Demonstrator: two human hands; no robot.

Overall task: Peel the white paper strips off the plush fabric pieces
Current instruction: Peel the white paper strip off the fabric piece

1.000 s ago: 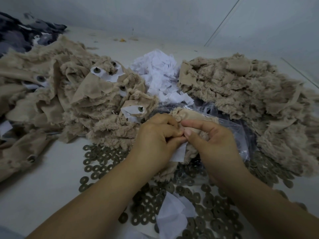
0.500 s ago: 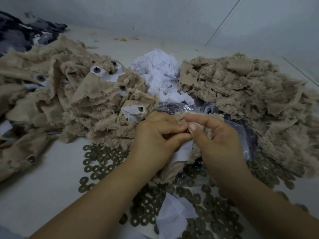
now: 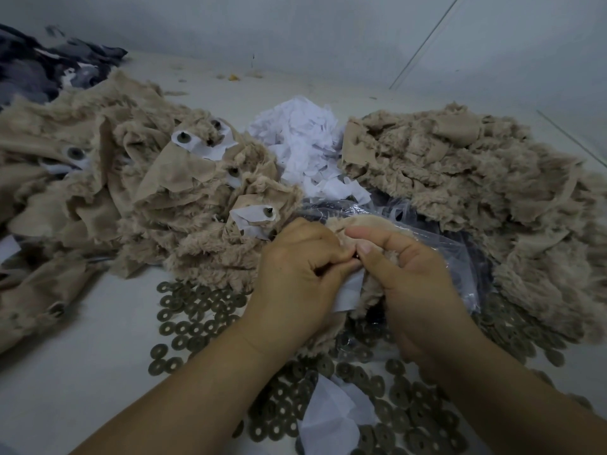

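Between the piles, a plush piece [image 3: 368,224] is gripped by the right hand [image 3: 417,290] while its strip [image 3: 349,292] is pinched by the left hand [image 3: 295,284]; a sharp tug could tear the paper, leaving scraps stuck.

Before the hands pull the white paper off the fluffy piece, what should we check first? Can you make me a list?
1. Left hand has hold of the white paper strip: ok, its fingers pinch the strip's top.
2. Right hand holds the plush piece steady: ok, its fingers curl round it.
3. Paper already loosened from the plush: cannot tell, the hands hide the join.
4. Pile of peeled paper scraps within reach for dropping the strip: ok, just behind the hands.
5. Piles kept apart: ok, papered pieces on the left, bare pieces on the right.
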